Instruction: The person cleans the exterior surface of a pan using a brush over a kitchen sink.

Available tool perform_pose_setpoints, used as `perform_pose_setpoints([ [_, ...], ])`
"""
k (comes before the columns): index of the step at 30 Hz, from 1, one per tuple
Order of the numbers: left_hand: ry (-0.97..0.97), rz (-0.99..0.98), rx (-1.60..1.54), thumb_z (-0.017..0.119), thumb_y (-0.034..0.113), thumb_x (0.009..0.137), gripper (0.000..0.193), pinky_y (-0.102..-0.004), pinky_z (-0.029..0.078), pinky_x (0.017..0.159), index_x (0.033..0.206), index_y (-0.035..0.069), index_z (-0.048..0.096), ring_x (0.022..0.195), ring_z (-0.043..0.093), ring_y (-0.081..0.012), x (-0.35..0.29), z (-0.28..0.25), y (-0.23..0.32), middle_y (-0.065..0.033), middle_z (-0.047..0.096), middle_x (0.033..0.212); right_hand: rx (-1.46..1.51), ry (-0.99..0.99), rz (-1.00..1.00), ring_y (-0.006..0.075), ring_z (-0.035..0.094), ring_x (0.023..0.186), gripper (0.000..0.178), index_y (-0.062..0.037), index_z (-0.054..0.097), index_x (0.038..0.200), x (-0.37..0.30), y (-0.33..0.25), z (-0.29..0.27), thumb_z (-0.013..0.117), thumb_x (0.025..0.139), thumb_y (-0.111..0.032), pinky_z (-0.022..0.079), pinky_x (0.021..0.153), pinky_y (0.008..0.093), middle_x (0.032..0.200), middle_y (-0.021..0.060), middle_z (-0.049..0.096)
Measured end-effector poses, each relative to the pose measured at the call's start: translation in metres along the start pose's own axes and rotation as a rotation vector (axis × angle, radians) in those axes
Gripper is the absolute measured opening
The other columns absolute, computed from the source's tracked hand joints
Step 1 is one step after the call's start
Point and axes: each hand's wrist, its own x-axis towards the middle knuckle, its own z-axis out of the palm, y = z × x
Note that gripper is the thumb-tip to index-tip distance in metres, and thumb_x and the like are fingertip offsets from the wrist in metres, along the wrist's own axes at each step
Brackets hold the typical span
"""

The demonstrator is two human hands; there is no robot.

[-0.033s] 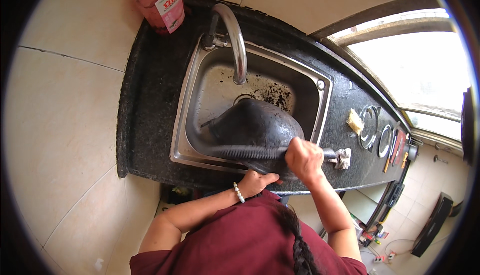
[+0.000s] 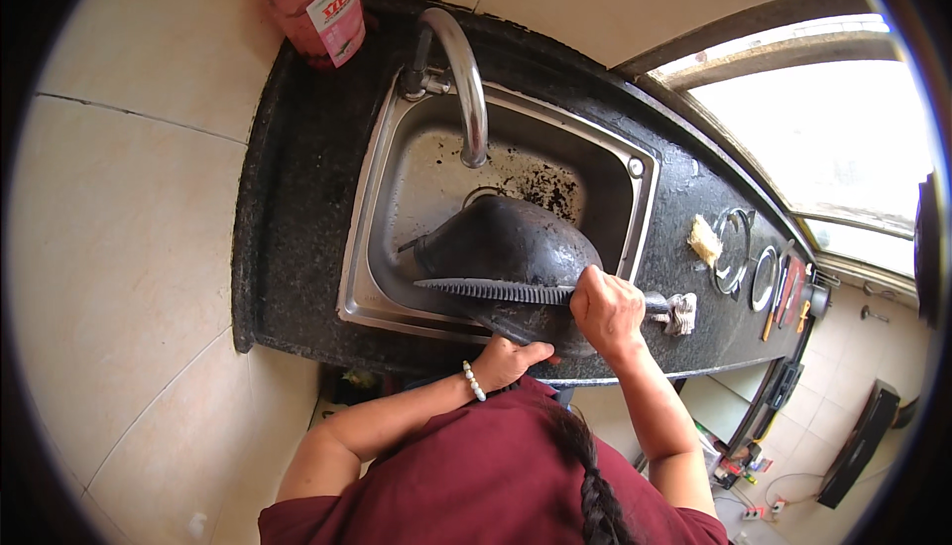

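Note:
A black wok (image 2: 518, 238) lies tilted in the steel sink (image 2: 365, 228), its rounded underside up and its near edge over the sink's front. My left hand (image 2: 508, 360) is closed on that near edge, thumb on top; most of its fingers are hidden below. In my right hand (image 2: 608, 313), fingers wrapped round the dark handle, is a pruning saw (image 2: 496, 291) with a curved, toothed blade. The blade lies across the wok, pointing left. Dark flakes (image 2: 548, 186) are scattered on the sink floor beyond the wok.
A curved faucet (image 2: 474, 99) arches over the sink. A pink bottle (image 2: 319, 14) stands at the back left of the black counter (image 2: 297, 188). To the right are a crumpled cloth (image 2: 680, 315), a yellowish scrubber (image 2: 705, 242), a round glass lid (image 2: 732, 247) and several knives.
The saw blade, blurred before, is sharp now and sits slightly farther from me. My right hand has shifted a little with it. My left hand and the wok look unmoved.

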Motion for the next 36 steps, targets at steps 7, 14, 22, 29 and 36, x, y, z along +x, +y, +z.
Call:
perform_pose_setpoints([
  [7,-0.061,0.012,0.102,0.057,0.0,0.083,0.019,-0.0302,0.053,0.074,0.101,-0.002,0.06,0.08,0.063,-0.0164,0.004,-0.006,0.003,-0.008,0.064,0.093,0.062,-0.101,0.178,0.0305,0.056,0.048,0.018,-0.0062,0.045,0.069,-0.014,0.006,-0.001,0.055,0.082,-0.014,0.043,0.045,0.0409,0.052,0.0111,0.05],
  [14,-0.087,0.067,0.124,0.059,0.001,0.079,0.028,-0.0349,0.055,0.074,0.107,-0.003,0.057,0.084,0.064,-0.0223,0.0,-0.021,0.019,-0.012,0.065,0.096,0.916,-0.531,0.679,0.0096,0.047,0.052,0.029,-0.0016,0.051,0.082,-0.054,0.047,-0.018,0.054,0.094,-0.027,0.04,0.049,0.0273,0.062,0.0034,0.052],
  [22,-0.022,0.058,0.039,0.059,-0.002,0.079,0.03,-0.0351,0.056,0.078,0.109,-0.004,0.056,0.084,0.065,-0.0228,-0.001,-0.013,0.024,-0.0132,0.064,0.1,0.441,-0.345,0.245,0.0374,0.056,0.062,0.024,-0.0053,0.048,0.074,-0.068,0.044,-0.013,0.054,0.09,-0.023,0.043,0.055,0.0442,0.064,0.0158,0.054],
  [29,-0.081,0.009,0.137,0.061,-0.001,0.078,0.042,-0.0382,0.057,0.076,0.118,-0.003,0.049,0.093,0.063,-0.026,-0.006,-0.025,0.011,-0.0161,0.06,0.109,0.303,-0.48,0.073,0.0332,0.062,0.065,0.024,-0.0072,0.05,0.079,-0.054,0.024,-0.025,0.052,0.09,-0.028,0.048,0.054,0.0427,0.065,0.0113,0.059],
  [36,-0.096,-0.001,0.185,0.058,-0.003,0.081,0.036,-0.0367,0.055,0.079,0.117,-0.004,0.05,0.092,0.063,-0.0238,-0.004,-0.019,0.009,-0.0151,0.061,0.107,0.266,-0.467,0.144,0.0339,0.062,0.062,0.025,-0.007,0.05,0.08,-0.058,0.034,-0.019,0.051,0.091,-0.03,0.048,0.053,0.0434,0.068,0.0131,0.061],
])
